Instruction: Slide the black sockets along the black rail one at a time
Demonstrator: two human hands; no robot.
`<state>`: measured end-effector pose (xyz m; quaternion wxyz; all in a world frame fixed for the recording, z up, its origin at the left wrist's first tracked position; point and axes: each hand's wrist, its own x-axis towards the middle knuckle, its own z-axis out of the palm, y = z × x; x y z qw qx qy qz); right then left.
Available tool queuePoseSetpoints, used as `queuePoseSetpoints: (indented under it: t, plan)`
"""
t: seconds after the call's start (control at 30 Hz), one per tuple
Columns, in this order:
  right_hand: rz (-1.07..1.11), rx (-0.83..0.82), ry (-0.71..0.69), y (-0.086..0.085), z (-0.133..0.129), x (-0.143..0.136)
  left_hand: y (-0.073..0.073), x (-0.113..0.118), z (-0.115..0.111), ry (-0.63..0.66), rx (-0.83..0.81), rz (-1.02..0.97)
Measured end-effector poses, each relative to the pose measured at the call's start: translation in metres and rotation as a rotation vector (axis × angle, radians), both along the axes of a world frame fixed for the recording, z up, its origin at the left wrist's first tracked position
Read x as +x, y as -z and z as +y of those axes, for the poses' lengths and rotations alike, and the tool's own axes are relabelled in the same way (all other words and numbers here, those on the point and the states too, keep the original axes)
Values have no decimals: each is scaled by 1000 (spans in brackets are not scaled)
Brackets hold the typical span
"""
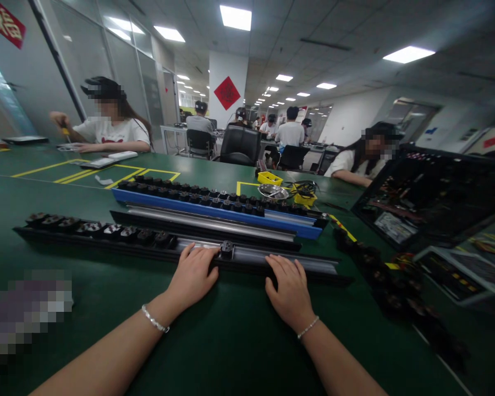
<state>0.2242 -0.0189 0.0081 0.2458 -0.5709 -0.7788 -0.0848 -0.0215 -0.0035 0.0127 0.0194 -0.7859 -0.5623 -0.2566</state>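
Note:
A long black track (253, 257) with a silvery channel lies across the table in front of me. Small black blocks, socket-like in shape, fill its left part, several in a row (94, 227). One more block (226, 249) sits apart, near the track's middle. My left hand (194, 274) lies with fingers stretched over the channel, the fingertips at that single block's left side; whether they touch it I cannot tell. Farther right, my right hand (289, 287) rests open, its fingers spread on the track's near edge and channel. Neither hand grips anything.
Behind lie another black track (206, 223) and a blue track (181, 204) carrying rows of black blocks. Loose dark blocks (396, 286) line the right side, near a grey boxy unit (466, 275). A metal dish (273, 191) and yellow bins (269, 178) stand farther back. People sit across the table.

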Motion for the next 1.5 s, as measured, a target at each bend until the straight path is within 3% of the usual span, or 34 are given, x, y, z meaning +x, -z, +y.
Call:
queuePoseSetpoints:
  t: [1.03,1.5]
  plan:
    - [21,-59,4,-2,-2,-1,0,-2,0,29,-3,-52]
    - [-29,-41,6,-3,-3,-1,-4,1,-3,28,-32,22]
